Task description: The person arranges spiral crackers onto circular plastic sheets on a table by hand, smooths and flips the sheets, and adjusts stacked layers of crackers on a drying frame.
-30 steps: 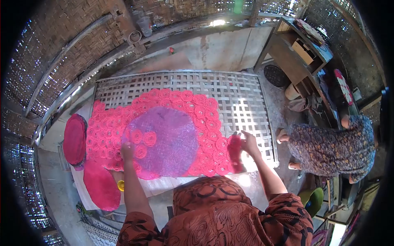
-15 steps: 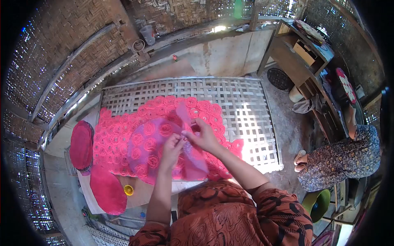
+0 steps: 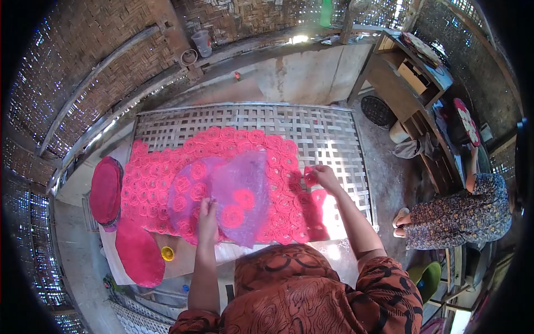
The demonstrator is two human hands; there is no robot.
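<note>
Pink ring-shaped rosettes [image 3: 150, 192] cover the left and middle of a woven bamboo lattice. On them lies a purple translucent round sheet [image 3: 239, 175], creased near its middle, with a few pink rosettes on it. My left hand [image 3: 208, 220] is closed at the sheet's lower middle; its fingertips pinch the sheet's fold. To the right, over the lattice, my right hand [image 3: 325, 177] is closed on a pink rosette [image 3: 310, 176]. Two dark pink oval pieces, one [image 3: 105, 190] above the other [image 3: 139, 253], lie at the left.
The bamboo lattice [image 3: 328, 128] extends behind the rosettes. A yellow cup [image 3: 167, 253] stands near the front left edge. Another person [image 3: 461, 214] bends beside a wooden shelf [image 3: 389, 83] at the right. A green container [image 3: 427, 281] sits at lower right.
My hands have moved apart from their meeting point over the sheet, the right one going right. The sheet's raised fold has come down flatter. The other person has shifted slightly.
</note>
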